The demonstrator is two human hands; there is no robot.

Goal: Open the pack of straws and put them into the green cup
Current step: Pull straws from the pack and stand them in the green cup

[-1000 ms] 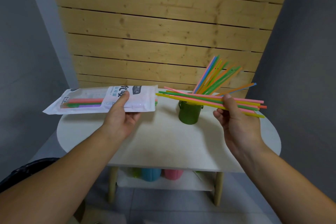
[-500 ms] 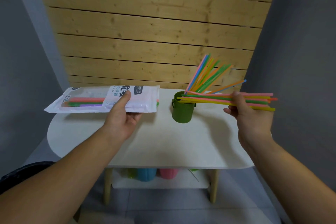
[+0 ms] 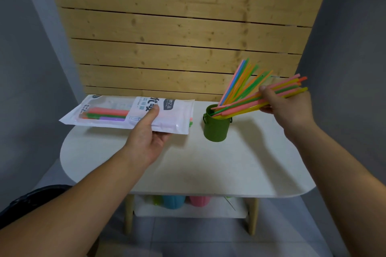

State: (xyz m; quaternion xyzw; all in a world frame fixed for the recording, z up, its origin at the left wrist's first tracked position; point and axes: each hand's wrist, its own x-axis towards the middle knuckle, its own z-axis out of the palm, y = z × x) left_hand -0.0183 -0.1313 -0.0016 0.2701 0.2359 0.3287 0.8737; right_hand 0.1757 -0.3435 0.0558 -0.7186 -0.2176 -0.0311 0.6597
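My left hand holds the white straw pack flat above the table's left side, thumb on top; a few coloured straws still show inside it. The green cup stands on the white table, with several straws leaning out of it to the upper right. My right hand grips a bundle of coloured straws, tilted down to the left, its lower ends at or just inside the cup's mouth.
A wooden slat wall rises behind the table. On the shelf under the table stand a blue cup and a pink cup. Grey walls close in on both sides.
My right hand has carried the straw bundle away from the pack, to the right, and tipped it from level to slanting, so its left ends came down to the cup's mouth. The left hand kept the pack still.
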